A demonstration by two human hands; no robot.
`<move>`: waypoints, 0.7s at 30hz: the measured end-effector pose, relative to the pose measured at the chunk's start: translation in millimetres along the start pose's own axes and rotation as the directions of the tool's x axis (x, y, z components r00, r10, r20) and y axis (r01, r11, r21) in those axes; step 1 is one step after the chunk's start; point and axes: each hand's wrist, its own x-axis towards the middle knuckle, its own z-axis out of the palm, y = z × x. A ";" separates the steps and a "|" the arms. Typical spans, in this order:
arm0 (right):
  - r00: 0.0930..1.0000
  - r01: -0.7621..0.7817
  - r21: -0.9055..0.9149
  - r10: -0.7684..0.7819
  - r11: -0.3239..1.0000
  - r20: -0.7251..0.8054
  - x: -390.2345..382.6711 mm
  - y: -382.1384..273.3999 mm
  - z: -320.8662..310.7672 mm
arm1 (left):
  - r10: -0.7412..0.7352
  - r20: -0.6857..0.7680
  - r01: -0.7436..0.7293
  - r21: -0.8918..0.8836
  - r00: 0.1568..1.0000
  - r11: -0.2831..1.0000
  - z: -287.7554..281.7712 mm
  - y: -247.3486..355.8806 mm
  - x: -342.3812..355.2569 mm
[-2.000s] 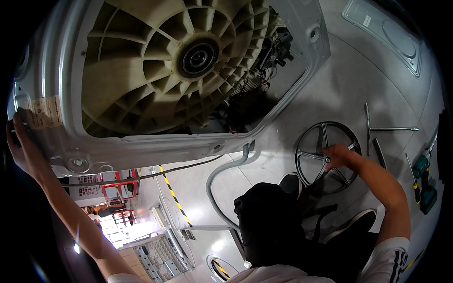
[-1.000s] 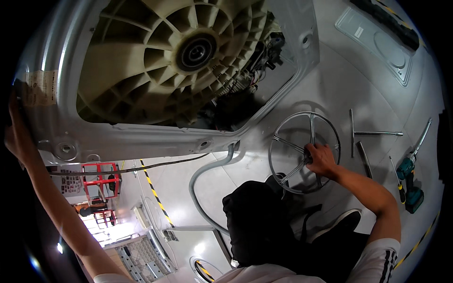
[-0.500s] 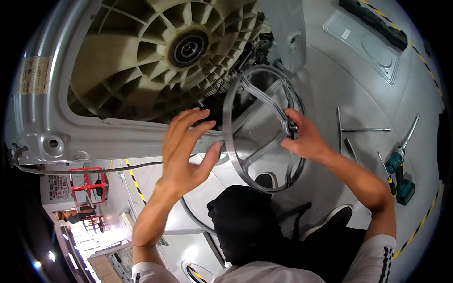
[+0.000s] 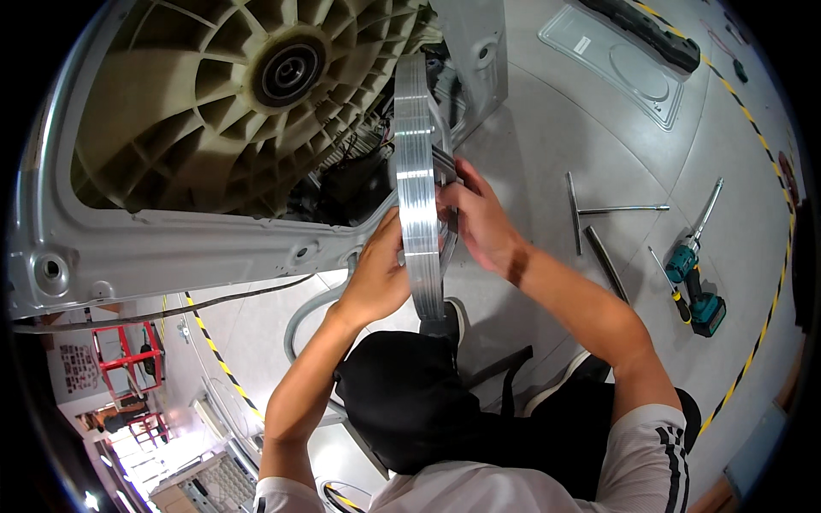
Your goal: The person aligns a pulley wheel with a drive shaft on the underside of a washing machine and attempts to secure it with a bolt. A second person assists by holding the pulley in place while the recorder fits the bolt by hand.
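Note:
A silvery metal pulley wheel (image 4: 417,197) stands nearly edge-on before me, its grooved rim turned toward my view. From its right side, my right hand (image 4: 481,214) grips it near the hub and spokes. My left hand (image 4: 380,272) is at the wheel's left side, its fingertips partly hidden behind the rim; whether they grip it I cannot tell. Left of the wheel is the opened back of a washing machine (image 4: 171,256), showing a cream ribbed plastic tub (image 4: 171,128) with a round bearing (image 4: 289,75) at its centre. Wires and dark parts lie in the opening behind the wheel.
On the grey floor to the right lie a T-handle wrench (image 4: 620,209), a metal bar (image 4: 607,263), a screwdriver (image 4: 680,303) and a teal cordless drill (image 4: 697,274). Farther back is a grey metal cover panel (image 4: 607,64). A grey hose (image 4: 295,329) curves below the machine.
The wheel has turned from face-on to edge-on and shifted left. My left hand, spread and apart from it before, has come to its rim. The view has shifted too.

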 end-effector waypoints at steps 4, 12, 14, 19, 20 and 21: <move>0.992 0.122 -0.041 -0.122 0.992 0.020 -2.0 3.5 4.8 | -0.143 -0.053 0.119 -0.311 0.988 0.943 -4.3 0.1 -5.9; 0.996 0.055 -0.040 -0.058 0.998 -0.072 2.2 9.5 19.5 | -0.152 -0.047 0.083 -0.662 0.987 0.745 -25.0 28.2 -28.4; 0.998 0.028 -0.060 -0.031 0.998 -0.054 5.5 17.0 15.9 | -0.293 -0.078 0.157 -0.698 0.953 0.699 -24.0 32.2 -27.0; 0.974 -0.201 -0.109 0.187 0.974 -0.131 -2.7 4.1 17.2 | -0.278 -0.017 0.174 -0.742 0.960 0.647 -34.7 7.6 -31.1; 0.959 -0.259 -0.105 0.243 0.960 -0.144 -1.6 1.9 15.7 | -0.274 -0.009 0.174 -0.752 0.962 0.636 -36.6 3.8 -31.0; 0.952 -0.285 -0.078 0.273 0.955 -0.135 -1.3 0.1 14.3 | -0.281 -0.004 0.180 -0.758 0.960 0.627 -36.7 0.5 -30.5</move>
